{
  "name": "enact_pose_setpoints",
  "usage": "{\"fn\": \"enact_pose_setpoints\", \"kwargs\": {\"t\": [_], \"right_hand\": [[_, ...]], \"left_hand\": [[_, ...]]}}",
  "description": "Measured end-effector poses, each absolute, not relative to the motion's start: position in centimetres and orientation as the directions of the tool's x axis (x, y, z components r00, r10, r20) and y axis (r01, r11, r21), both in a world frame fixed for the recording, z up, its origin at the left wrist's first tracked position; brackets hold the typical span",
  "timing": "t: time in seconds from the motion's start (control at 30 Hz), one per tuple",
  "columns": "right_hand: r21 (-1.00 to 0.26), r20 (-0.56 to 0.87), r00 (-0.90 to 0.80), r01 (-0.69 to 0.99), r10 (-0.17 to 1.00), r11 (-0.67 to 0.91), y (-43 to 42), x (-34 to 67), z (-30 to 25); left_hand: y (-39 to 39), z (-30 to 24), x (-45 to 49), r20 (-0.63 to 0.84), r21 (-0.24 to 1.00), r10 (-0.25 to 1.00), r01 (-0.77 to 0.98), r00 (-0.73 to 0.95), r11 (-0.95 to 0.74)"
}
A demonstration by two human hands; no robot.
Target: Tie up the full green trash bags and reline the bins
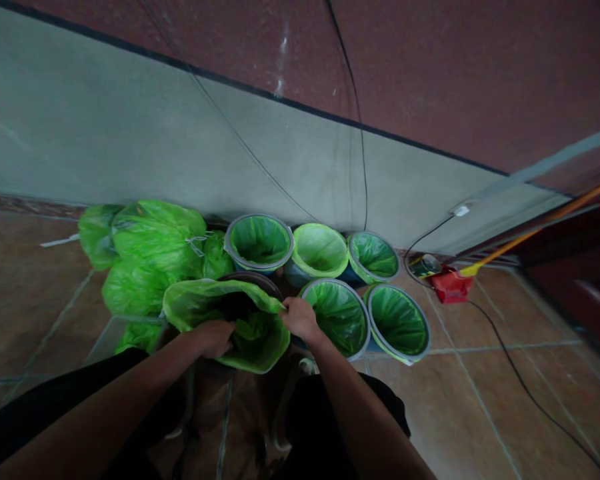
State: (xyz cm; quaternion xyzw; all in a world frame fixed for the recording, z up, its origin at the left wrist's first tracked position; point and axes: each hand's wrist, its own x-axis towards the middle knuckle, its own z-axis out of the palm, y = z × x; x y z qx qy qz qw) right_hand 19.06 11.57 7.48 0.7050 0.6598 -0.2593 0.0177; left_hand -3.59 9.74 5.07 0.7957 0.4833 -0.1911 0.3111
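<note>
On the tiled floor (480, 393), the left hand (211, 339) and right hand (300, 319) pinch a green bag (225, 297) open over a bin (263, 276).

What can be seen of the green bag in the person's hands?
The green plastic bag is thin, glossy and crumpled, its mouth open and lying partly over the dark rim of a round bin. The left hand grips its near side, the right hand its edge at the right. Its inside looks dark.
</note>
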Motion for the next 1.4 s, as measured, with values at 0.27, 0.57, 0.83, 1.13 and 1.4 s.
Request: {"fn": "enact_pose_setpoints", "kwargs": {"t": [0.27,0.57,0.83,1.13,1.4], "right_hand": [[-0.320,-0.393,0.015,0.935,0.919,-0.152,12.1,17.5,5.7],[-0.655,-0.190,-0.076,0.753,0.979,-0.069,12.0,16.0,6.3],[-0.675,-0.178,-0.336,0.726,0.925,0.134,10.8,15.6,6.3],[-0.661,-0.192,-0.278,0.746,0.941,0.086,11.1,16.0,6.9],[-0.662,-0.117,-0.179,0.747,0.977,0.057,11.0,15.9,7.5]], "left_hand": [[11.6,4.7,-3.7,-0.437,0.285,0.817,0.919,0.376,-0.271],[13.1,6.2,-2.8,-0.093,0.477,0.970,0.865,0.223,-0.153],[12.4,6.4,-1.8,-0.119,0.536,0.832,0.740,0.543,-0.406],[13.0,7.0,-2.2,-0.197,0.235,0.902,0.912,0.384,-0.337],[13.8,7.8,-2.9,-0.103,0.170,0.978,0.972,0.180,-0.161]]}}
